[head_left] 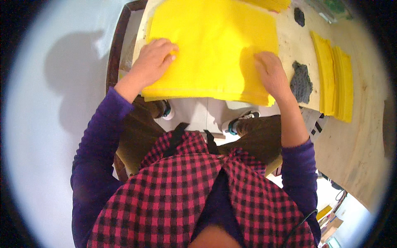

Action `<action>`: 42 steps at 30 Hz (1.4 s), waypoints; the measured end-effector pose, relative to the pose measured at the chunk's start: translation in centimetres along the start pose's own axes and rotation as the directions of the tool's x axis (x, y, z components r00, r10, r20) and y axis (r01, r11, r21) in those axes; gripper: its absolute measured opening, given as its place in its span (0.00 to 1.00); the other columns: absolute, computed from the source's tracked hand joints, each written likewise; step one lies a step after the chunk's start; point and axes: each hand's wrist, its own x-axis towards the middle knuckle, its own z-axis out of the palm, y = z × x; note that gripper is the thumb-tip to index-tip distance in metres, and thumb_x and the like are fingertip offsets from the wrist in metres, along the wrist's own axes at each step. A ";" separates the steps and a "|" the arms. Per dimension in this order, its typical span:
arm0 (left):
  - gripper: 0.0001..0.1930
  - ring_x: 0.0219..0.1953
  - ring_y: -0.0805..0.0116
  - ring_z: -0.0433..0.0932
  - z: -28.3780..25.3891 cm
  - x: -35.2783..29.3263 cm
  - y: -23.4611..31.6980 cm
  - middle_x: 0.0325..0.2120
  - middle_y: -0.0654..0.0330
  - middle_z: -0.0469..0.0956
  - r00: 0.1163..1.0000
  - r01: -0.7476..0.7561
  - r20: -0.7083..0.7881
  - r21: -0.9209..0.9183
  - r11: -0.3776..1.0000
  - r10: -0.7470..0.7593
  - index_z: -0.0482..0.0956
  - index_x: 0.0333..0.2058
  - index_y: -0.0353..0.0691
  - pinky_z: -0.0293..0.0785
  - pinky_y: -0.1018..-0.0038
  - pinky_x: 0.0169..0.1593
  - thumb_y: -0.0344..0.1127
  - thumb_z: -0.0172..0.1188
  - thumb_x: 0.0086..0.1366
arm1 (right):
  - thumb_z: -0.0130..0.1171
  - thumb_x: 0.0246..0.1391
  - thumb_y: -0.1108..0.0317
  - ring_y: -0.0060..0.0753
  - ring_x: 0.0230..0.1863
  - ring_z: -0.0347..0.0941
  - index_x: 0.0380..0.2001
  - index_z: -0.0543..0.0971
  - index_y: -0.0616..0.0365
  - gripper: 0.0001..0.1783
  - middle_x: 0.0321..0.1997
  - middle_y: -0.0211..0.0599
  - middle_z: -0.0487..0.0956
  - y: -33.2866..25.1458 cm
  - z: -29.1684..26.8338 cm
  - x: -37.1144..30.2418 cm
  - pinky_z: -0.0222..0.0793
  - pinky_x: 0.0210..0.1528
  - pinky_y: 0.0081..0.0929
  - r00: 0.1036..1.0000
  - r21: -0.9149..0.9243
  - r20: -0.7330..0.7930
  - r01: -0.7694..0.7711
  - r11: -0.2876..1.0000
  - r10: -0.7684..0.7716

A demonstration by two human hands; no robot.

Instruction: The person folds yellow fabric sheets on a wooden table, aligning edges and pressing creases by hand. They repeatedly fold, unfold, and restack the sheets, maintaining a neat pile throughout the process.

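Note:
A stack of yellow cloths lies flat before me, its near edge hanging slightly over the table's front. My left hand rests near the stack's left edge, fingers loosely bent and thumb apart from them. Along the right side, my right hand touches the top cloth with bent fingers, palm down. No lifted fold of cloth shows in either hand. The undersides of the fingers are hidden.
A crumpled dark grey cloth lies right of the stack, with a smaller dark piece farther back. More folded yellow cloths stand at the far right. A white wall is on my left; a wooden board extends right.

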 end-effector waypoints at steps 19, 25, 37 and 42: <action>0.12 0.52 0.54 0.71 -2.0 1.0 0.5 0.45 0.54 0.75 0.996 0.074 0.056 -0.015 0.997 -0.073 0.76 0.45 0.39 0.64 0.61 0.57 0.34 0.50 0.66 | 0.54 0.55 0.64 0.56 0.51 0.68 0.43 0.76 0.63 0.16 0.48 0.52 0.75 0.9 -0.7 0.3 0.62 0.57 0.43 0.994 0.064 -0.086 -0.064 0.996 0.070; 0.12 0.49 0.53 0.72 -1.3 0.5 1.9 0.44 0.54 0.75 0.999 0.035 0.037 0.019 0.999 -0.036 0.75 0.44 0.39 0.65 0.61 0.56 0.34 0.53 0.64 | 0.54 0.55 0.64 0.55 0.52 0.69 0.42 0.76 0.64 0.16 0.46 0.53 0.76 0.1 0.4 0.4 0.61 0.58 0.44 0.996 0.060 -0.082 -0.016 0.998 0.021; 0.12 0.52 0.53 0.71 -1.3 -0.2 1.5 0.46 0.53 0.74 0.990 0.144 -0.014 0.028 0.989 -0.143 0.76 0.45 0.39 0.63 0.58 0.58 0.35 0.51 0.65 | 0.54 0.55 0.64 0.55 0.50 0.69 0.39 0.78 0.66 0.15 0.45 0.53 0.76 0.8 -0.3 0.0 0.62 0.57 0.43 0.986 0.080 -0.155 -0.041 0.996 0.053; 0.12 0.53 0.54 0.70 -0.7 -0.7 0.1 0.47 0.53 0.74 0.987 0.141 0.080 -0.011 0.990 -0.140 0.75 0.45 0.37 0.65 0.59 0.55 0.34 0.52 0.65 | 0.54 0.55 0.64 0.56 0.50 0.69 0.40 0.77 0.66 0.16 0.46 0.53 0.76 0.6 -0.8 -1.0 0.63 0.56 0.42 0.997 0.114 -0.041 -0.059 0.992 0.064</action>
